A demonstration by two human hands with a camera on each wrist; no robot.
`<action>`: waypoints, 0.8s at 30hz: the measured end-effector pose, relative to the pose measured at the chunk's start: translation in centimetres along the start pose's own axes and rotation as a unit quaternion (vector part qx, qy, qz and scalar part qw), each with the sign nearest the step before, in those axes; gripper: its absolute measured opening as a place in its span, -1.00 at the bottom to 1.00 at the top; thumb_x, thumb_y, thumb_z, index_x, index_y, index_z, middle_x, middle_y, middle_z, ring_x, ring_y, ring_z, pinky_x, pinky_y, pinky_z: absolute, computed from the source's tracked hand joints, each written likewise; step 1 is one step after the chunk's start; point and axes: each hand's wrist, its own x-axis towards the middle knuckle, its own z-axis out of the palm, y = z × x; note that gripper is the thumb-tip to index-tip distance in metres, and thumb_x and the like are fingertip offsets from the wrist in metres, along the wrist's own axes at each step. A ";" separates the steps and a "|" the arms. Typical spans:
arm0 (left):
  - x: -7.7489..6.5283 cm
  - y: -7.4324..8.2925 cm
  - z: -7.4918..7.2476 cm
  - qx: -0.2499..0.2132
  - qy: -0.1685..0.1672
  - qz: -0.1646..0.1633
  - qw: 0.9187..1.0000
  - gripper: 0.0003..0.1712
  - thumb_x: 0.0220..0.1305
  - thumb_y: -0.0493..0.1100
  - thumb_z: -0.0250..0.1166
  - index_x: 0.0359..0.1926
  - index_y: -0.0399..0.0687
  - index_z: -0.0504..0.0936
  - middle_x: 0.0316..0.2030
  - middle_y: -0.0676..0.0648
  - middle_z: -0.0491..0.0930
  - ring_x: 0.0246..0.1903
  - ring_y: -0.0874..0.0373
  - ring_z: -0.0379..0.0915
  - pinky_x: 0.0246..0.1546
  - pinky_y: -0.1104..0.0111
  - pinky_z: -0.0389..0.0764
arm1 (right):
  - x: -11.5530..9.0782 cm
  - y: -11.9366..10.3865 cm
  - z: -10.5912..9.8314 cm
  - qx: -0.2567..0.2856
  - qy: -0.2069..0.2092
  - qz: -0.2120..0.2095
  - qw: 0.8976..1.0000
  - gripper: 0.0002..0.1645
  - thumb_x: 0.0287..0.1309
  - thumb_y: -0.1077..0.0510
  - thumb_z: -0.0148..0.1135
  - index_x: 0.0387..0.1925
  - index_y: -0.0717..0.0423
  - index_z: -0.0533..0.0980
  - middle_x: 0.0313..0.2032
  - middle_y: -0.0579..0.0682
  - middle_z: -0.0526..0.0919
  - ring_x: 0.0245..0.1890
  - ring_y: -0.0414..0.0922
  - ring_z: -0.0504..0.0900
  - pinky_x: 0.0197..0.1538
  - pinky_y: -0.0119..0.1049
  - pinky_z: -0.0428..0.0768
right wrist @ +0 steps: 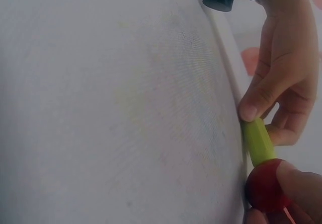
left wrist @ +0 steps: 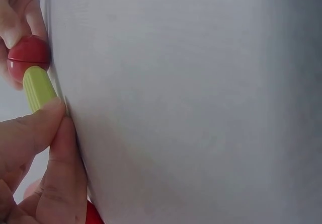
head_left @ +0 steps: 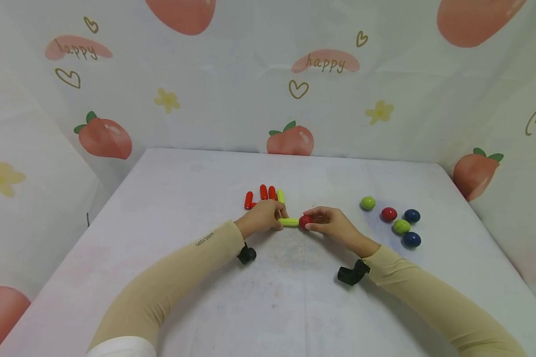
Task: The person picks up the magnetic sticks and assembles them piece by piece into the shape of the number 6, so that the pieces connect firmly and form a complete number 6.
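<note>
My left hand [head_left: 265, 216] pinches one end of a ribbed yellow-green stick [head_left: 289, 222] between thumb and finger, low over the table. At the stick's other end sits a red ball [head_left: 305, 221] with a seam around it, which my right hand [head_left: 332, 224] grips by thumb and fingers. In the left wrist view the stick [left wrist: 39, 89] meets the ball [left wrist: 29, 58] end on. Just beyond the left hand lie several red sticks [head_left: 248, 200] and another yellow-green stick [head_left: 281, 196], partly hidden by that hand.
On the right of the white table [head_left: 268, 297] lie loose balls: a green ball [head_left: 368, 203], a red ball [head_left: 389, 214], a blue ball [head_left: 412, 215], a second green ball [head_left: 401, 227] and a second blue ball [head_left: 412, 240]. A fruit-print cloth [head_left: 232, 89] hangs behind.
</note>
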 end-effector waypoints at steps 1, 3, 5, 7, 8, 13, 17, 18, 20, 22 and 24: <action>0.0 0.0 0.0 0.000 0.002 -0.001 1.000 -0.79 0.09 -0.28 0.45 -0.22 -0.02 0.67 -0.36 -0.03 0.56 -0.36 0.17 0.43 -0.38 0.48 0.48 | 0.0 0.0 0.0 0.000 -0.001 0.000 1.000 -0.52 0.18 0.17 0.33 0.11 0.25 0.51 0.03 0.20 0.64 0.01 0.00 0.62 -0.02 -0.28 0.58; 0.0 0.0 0.1 0.001 0.004 -0.004 1.000 -0.78 0.08 -0.27 0.45 -0.22 -0.01 0.66 -0.36 -0.02 0.55 -0.36 0.17 0.42 -0.40 0.48 0.47 | 0.1 -0.1 -0.1 -0.003 -0.001 0.001 1.000 -0.53 0.18 0.17 0.33 0.11 0.25 0.51 0.03 0.20 0.64 0.01 0.01 0.61 0.01 -0.25 0.59; 0.0 0.1 0.1 0.004 0.006 -0.004 1.000 -0.78 0.09 -0.27 0.45 -0.21 -0.02 0.66 -0.36 -0.02 0.54 -0.37 0.17 0.41 -0.41 0.49 0.46 | 0.2 0.0 -0.1 -0.005 -0.001 0.005 1.000 -0.53 0.17 0.16 0.33 0.10 0.24 0.51 0.04 0.19 0.63 0.02 0.02 0.61 0.03 -0.22 0.59; -0.1 0.1 0.1 0.008 0.007 -0.002 1.000 -0.78 0.09 -0.27 0.45 -0.21 -0.02 0.65 -0.36 -0.02 0.54 -0.37 0.17 0.41 -0.41 0.49 0.45 | 0.3 0.0 -0.2 -0.006 -0.002 0.008 1.000 -0.52 0.17 0.16 0.34 0.11 0.24 0.51 0.05 0.20 0.63 0.03 0.03 0.61 0.05 -0.20 0.59; -0.1 0.2 0.1 0.009 0.007 -0.002 1.000 -0.78 0.10 -0.27 0.44 -0.21 -0.02 0.65 -0.36 -0.03 0.54 -0.36 0.16 0.41 -0.41 0.48 0.45 | 0.3 0.1 -0.2 -0.007 -0.003 0.009 1.000 -0.52 0.18 0.15 0.34 0.11 0.24 0.51 0.05 0.20 0.62 0.04 0.04 0.60 0.06 -0.20 0.59; -0.3 0.4 0.1 0.012 0.007 0.000 1.000 -0.79 0.10 -0.28 0.44 -0.21 -0.02 0.64 -0.35 -0.03 0.56 -0.36 0.16 0.43 -0.39 0.48 0.46 | 0.4 0.2 -0.3 -0.010 -0.012 0.006 1.000 -0.50 0.19 0.14 0.32 0.13 0.25 0.50 0.07 0.21 0.61 0.06 0.06 0.60 0.05 -0.20 0.59; -0.5 0.5 0.0 0.016 0.004 0.000 1.000 -0.79 0.11 -0.27 0.44 -0.22 -0.01 0.64 -0.37 -0.02 0.55 -0.37 0.17 0.42 -0.39 0.47 0.45 | 0.3 0.0 -0.4 -0.010 -0.016 0.000 1.000 -0.50 0.18 0.15 0.33 0.13 0.26 0.50 0.07 0.21 0.61 0.06 0.07 0.61 0.04 -0.21 0.59; -0.5 0.5 0.0 0.017 0.004 0.000 1.000 -0.79 0.10 -0.27 0.44 -0.22 -0.01 0.64 -0.38 -0.02 0.55 -0.38 0.18 0.42 -0.39 0.47 0.45 | 0.2 0.0 -0.5 -0.010 -0.016 -0.001 1.000 -0.50 0.18 0.15 0.33 0.13 0.26 0.50 0.08 0.22 0.60 0.06 0.08 0.61 0.04 -0.21 0.59; -0.6 0.5 -0.1 0.018 0.003 0.000 1.000 -0.79 0.10 -0.27 0.44 -0.22 -0.02 0.64 -0.38 -0.01 0.55 -0.38 0.18 0.42 -0.38 0.48 0.45 | 0.2 -0.1 -0.6 -0.013 -0.016 -0.004 1.000 -0.48 0.17 0.15 0.34 0.14 0.26 0.49 0.08 0.21 0.60 0.07 0.08 0.61 0.06 -0.18 0.59; -0.6 0.5 0.0 0.019 0.003 0.002 1.000 -0.78 0.10 -0.28 0.44 -0.21 -0.02 0.64 -0.38 -0.01 0.55 -0.37 0.18 0.42 -0.38 0.48 0.45 | 0.1 -0.2 -0.8 -0.014 -0.014 -0.012 1.000 -0.46 0.16 0.15 0.34 0.15 0.27 0.49 0.09 0.22 0.60 0.08 0.10 0.61 0.10 -0.12 0.57; -0.6 0.5 -0.1 0.020 0.004 0.002 1.000 -0.78 0.10 -0.28 0.44 -0.21 -0.02 0.64 -0.38 -0.01 0.55 -0.37 0.19 0.42 -0.37 0.48 0.45 | 0.0 -0.3 -1.2 -0.015 -0.010 -0.018 1.000 -0.45 0.16 0.14 0.35 0.16 0.26 0.48 0.10 0.21 0.60 0.10 0.10 0.60 0.12 -0.09 0.56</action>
